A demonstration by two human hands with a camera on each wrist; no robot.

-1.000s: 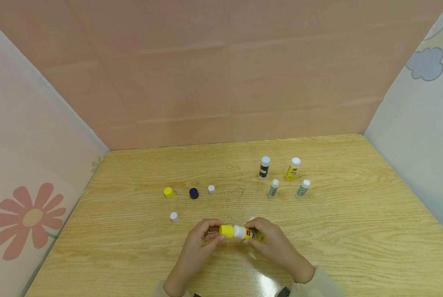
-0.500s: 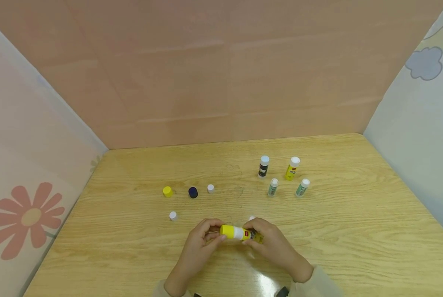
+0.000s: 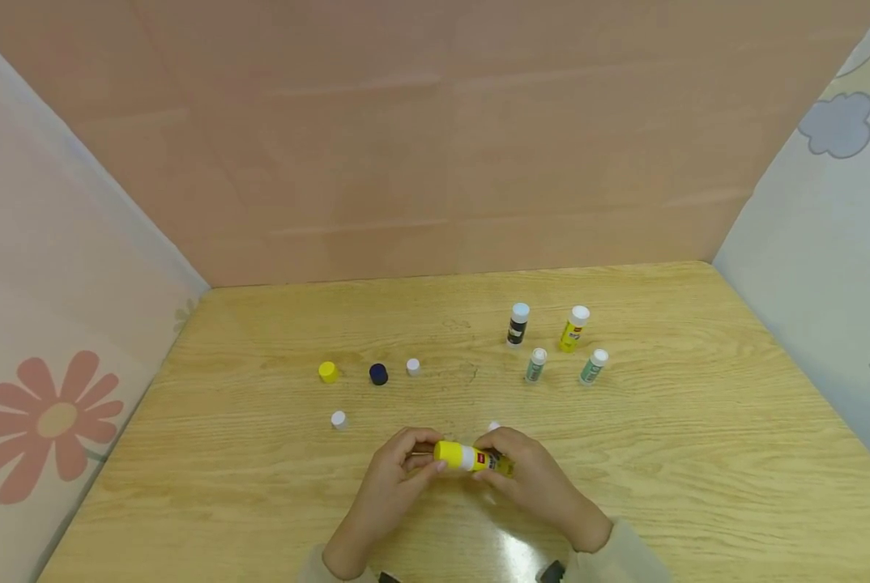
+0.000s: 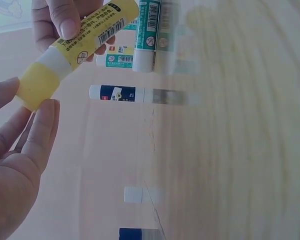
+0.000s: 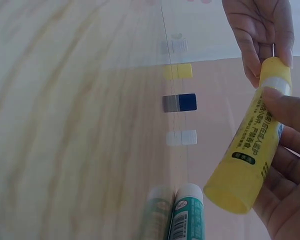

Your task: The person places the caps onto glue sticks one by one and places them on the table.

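Observation:
Held level above the table in the head view is a yellow glue stick (image 3: 482, 460) with a white collar and a yellow cap (image 3: 448, 455). My left hand (image 3: 394, 482) pinches the cap between thumb and fingers. Around the body, my right hand (image 3: 540, 482) grips with thumb and fingers, hiding part of the label and the base. Cap and collar touch, as the left wrist view also shows. Just beyond my right hand, a white top (image 3: 494, 426) peeks out. In the left wrist view a green glue stick (image 4: 147, 30) stands near that hand.
On the wooden table (image 3: 223, 486), a navy glue stick (image 3: 518, 325), a yellow one (image 3: 573, 329) and two green ones (image 3: 535, 366) stand back right. Loose caps lie left: yellow (image 3: 328, 372), navy (image 3: 378, 374) and two white (image 3: 413, 368). Panels enclose the back and sides.
One second ago the yellow cap sat slightly apart from the white collar. It has since come up against it, the two hands drawing slightly closer. The standing glue sticks and loose caps stay put.

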